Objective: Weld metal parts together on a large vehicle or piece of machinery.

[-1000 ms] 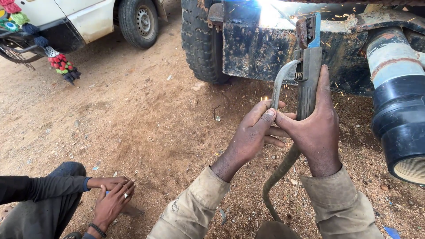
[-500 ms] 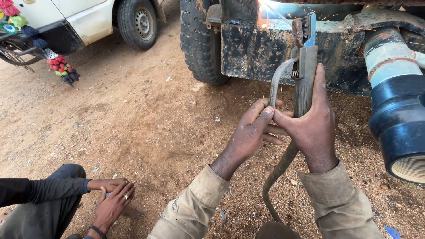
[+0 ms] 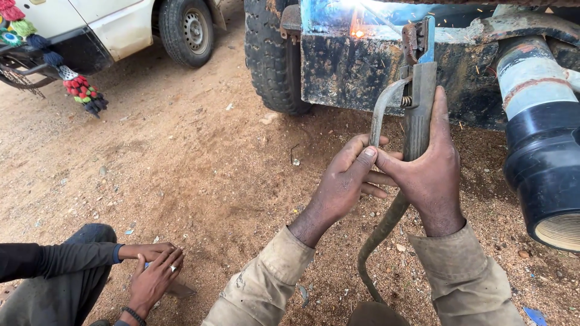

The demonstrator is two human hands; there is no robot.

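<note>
My right hand (image 3: 432,170) grips the dark handle of a welding electrode holder (image 3: 415,96), held upright against the rusty metal panel (image 3: 350,66) of a vehicle's underside. My left hand (image 3: 349,176) wraps around the same handle from the left, fingers touching the right hand. A thin rod runs from the holder's jaw up to a bright arc with sparks (image 3: 357,24) on the panel. A thick cable (image 3: 379,241) hangs from the handle down between my sleeves.
A large black tyre (image 3: 272,54) stands left of the panel. A grey and black pipe (image 3: 538,139) hangs at right. Another person crouches at lower left, hands (image 3: 151,271) clasped. A white car (image 3: 121,30) with a coloured tassel (image 3: 78,90) is parked behind. The ground is bare dirt.
Both hands and the holder have stayed nearly in place. The arc glow on the panel has sharpened, with sparks now visible.
</note>
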